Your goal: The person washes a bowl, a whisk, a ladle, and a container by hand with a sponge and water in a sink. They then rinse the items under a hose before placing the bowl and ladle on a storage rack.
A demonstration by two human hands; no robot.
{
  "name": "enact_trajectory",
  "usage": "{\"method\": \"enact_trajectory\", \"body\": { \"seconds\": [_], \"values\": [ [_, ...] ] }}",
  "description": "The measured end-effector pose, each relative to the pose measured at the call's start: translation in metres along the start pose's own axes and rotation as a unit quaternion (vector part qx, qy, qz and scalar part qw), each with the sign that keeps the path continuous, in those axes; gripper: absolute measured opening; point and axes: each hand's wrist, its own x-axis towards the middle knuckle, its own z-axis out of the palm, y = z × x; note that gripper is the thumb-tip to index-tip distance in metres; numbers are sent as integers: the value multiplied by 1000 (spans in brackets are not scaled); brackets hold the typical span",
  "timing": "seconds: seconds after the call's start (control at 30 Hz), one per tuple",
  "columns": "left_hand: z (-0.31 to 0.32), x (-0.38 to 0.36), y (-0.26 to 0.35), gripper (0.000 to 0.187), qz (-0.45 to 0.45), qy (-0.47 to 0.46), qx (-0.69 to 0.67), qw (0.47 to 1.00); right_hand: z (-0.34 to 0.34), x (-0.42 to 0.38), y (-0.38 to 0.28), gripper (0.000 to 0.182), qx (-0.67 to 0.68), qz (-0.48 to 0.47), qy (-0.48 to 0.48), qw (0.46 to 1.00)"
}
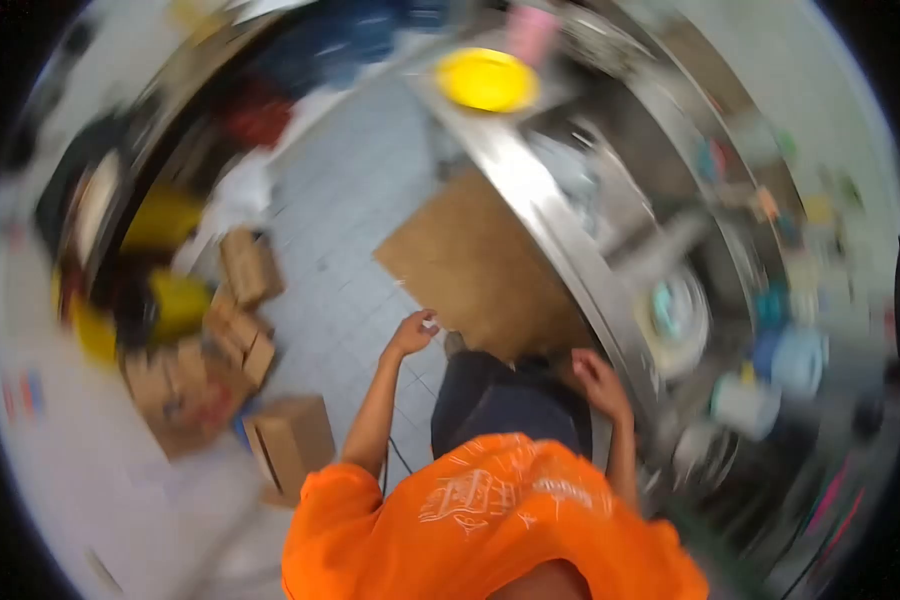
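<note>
My left hand (412,334) hangs in the air over the tiled floor, its fingers loosely bent and apart, with no object visible in it. Below and ahead of it lies a flat brown cardboard sheet (480,265) on the floor. Near the front edge of the steel sink counter (530,190) is my right hand (597,383), fingers partly stretched and holding nothing that shows. Both hands are slightly blurred.
A yellow basin (487,80) sits at the counter's far end. Plates (682,322) lie in the sink area, with a pale blue jug (798,360) beyond. Several cardboard boxes (295,440) stand on the left floor, near a shelf with yellow containers (160,220).
</note>
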Motion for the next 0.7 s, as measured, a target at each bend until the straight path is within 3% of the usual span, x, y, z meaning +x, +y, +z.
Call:
{"method": "enact_trajectory", "body": {
  "seconds": [0.13,0.2,0.27,0.3,0.4,0.5,0.57,0.6,0.63,0.7],
  "values": [
    [89,12,123,42,97,-246,-30,964,-64,-72,47,38,-40,6,224,974],
    [127,20,166,36,172,-213,-62,960,-101,-111,72,35,-6,52,317,947],
    [150,17,219,34,186,-258,-49,947,-140,-152,73,31,25,78,415,906],
    [155,21,252,32,182,-273,-43,944,-167,-156,70,29,46,86,459,883],
    [211,31,315,31,172,-307,-26,936,-241,-204,132,25,-57,66,579,811],
    [285,63,347,27,162,-339,-57,925,-322,-239,198,22,-45,68,649,756],
    [345,100,354,25,111,-359,-87,923,-373,-239,263,21,-67,82,632,768],
    [376,116,349,26,77,-350,-133,924,-393,-235,295,23,-96,124,567,808],
    [408,140,336,31,82,-292,-25,953,-409,-230,325,26,-123,164,494,845],
    [452,157,348,35,192,-218,117,950,-426,-205,368,38,-211,126,307,920]
  ]
}}
